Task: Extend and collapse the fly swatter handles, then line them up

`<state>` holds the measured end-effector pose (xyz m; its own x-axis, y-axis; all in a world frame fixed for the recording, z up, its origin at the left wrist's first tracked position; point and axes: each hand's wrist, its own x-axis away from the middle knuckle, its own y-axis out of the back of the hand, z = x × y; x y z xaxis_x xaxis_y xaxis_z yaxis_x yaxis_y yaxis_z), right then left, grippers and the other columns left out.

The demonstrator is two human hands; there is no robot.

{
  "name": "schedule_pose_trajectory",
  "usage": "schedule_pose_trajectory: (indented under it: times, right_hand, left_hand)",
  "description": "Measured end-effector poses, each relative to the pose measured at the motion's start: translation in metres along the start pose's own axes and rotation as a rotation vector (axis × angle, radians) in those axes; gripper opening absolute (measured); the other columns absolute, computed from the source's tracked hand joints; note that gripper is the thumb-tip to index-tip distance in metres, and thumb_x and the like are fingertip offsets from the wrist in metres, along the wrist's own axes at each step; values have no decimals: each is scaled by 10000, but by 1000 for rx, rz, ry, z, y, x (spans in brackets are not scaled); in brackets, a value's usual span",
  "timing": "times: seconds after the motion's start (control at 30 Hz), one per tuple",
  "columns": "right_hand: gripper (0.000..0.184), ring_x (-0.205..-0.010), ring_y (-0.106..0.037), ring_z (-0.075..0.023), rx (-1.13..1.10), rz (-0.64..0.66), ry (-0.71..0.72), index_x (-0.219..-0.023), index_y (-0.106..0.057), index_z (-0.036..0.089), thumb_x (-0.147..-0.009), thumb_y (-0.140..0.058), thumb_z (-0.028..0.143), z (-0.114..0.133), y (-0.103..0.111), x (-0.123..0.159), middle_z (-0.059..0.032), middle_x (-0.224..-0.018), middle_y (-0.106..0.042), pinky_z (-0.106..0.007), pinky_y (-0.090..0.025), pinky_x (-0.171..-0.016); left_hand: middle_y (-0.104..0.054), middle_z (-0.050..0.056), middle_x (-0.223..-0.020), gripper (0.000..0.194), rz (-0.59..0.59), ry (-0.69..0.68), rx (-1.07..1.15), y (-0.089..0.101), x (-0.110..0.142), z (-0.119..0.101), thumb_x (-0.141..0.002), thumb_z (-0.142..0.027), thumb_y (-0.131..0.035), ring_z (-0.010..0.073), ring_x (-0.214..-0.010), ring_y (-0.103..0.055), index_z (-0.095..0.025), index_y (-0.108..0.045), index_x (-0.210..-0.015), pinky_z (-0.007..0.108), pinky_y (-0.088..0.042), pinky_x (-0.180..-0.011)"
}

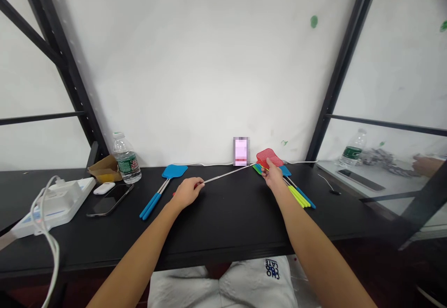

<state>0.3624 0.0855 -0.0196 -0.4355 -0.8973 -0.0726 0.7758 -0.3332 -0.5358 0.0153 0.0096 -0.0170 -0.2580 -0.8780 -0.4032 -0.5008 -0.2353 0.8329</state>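
Note:
A red fly swatter (269, 156) with a mesh head and a thin metal rod is stretched between my two hands above the black table. My left hand (187, 191) is closed around its handle end, mostly hiding the red grip. At the other end, my right hand (273, 176) pinches the red head. Beneath and beside the right hand lie fly swatters with yellow-green handles (298, 197) and blue ones; their heads are partly hidden. Left of my left hand, blue fly swatters (174, 171) lie with their handles toward me.
A water bottle (127, 160), cardboard box (105, 168), white earbud case (104, 188), phone (110, 200) and white power strip (57, 205) with cables occupy the left side. A blurred-out upright phone-like object (240, 152) leans at the wall. Black rack posts (340, 68) flank the table.

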Motion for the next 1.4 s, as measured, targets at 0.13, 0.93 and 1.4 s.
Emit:
schedule_pose_trajectory:
  times: [0.13, 0.93, 1.4]
  right_hand:
    - [258, -414, -486, -69, -112, -28, -109, -751, -506, 185, -722, -738, 295, 4, -3, 5, 35, -592, -580, -175, -313, -313]
    - [390, -390, -428, -66, 83, 390, -39, -771, -569, 155, -653, -738, 486, -25, -53, 75, -20, -585, -620, -182, -248, -346]
    - [421, -417, -450, -100, 580, 359, 259, -653, -616, 166, -785, -563, 562, -20, -41, 59, -7, -523, -551, -210, -308, -412]
  left_hand:
    - [-687, 41, -873, 268, -1, -2, -15, 0, 0, -2, -889, -358, -447, 184, -811, -602, -221, -670, -944, 258, -406, -683]
    - [-690, 54, -957, 272, -131, -63, -74, -17, 6, -39, -920, -263, -401, 193, -889, -613, -210, -665, -961, 289, -424, -796]
    - [-654, 42, -737, 277, -221, 171, -115, 4, 4, -30, -911, -342, -379, 187, -702, -592, -215, -606, -816, 266, -337, -613]
